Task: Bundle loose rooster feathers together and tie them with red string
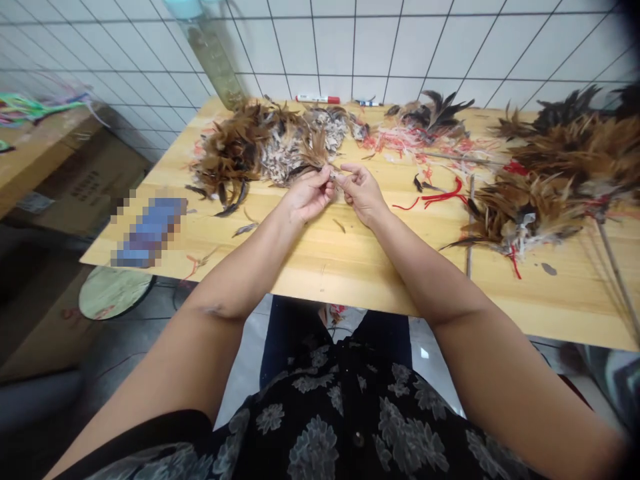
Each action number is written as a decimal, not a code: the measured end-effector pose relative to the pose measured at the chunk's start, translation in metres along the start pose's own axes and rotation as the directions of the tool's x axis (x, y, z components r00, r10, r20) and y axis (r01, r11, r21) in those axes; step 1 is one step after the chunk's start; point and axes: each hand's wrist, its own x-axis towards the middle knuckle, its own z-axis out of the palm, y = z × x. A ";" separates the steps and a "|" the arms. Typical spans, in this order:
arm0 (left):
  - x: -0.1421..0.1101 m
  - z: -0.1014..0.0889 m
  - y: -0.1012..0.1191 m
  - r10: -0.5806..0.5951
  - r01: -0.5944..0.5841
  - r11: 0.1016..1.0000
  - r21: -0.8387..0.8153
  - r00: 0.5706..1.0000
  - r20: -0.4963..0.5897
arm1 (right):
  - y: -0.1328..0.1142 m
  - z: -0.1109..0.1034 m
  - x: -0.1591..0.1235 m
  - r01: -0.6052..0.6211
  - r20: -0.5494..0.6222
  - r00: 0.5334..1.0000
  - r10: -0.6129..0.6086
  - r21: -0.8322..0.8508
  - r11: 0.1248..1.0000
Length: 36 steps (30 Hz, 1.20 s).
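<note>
My left hand (311, 195) is closed in a pinch on a small bunch of brown feathers (316, 150), whose tips fan upward. Close beside it, my right hand (365, 195) has its thumb and forefinger pressed together at the pale base of the bunch. What those fingertips hold is too small to make out. Just beyond my hands lies a heap of brown feathers (230, 147) with whitish quill ends. To the right are red strips (443, 193) and a large feather bundle (525, 207) with white and red ties.
A tall bottle (207, 57) stands at the table's back left. A red marker (317, 99) and a blue marker (369, 103) lie by the tiled wall. Thin sticks (617, 273) lie at the right. A pixelated blue object (150, 230) is at the left edge, above a round stool (115, 292).
</note>
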 end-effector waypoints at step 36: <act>-0.002 -0.024 0.002 0.073 -0.188 0.885 0.425 0.960 0.271 | 0.016 -0.021 0.008 0.150 0.168 0.980 -0.107 -0.266 0.952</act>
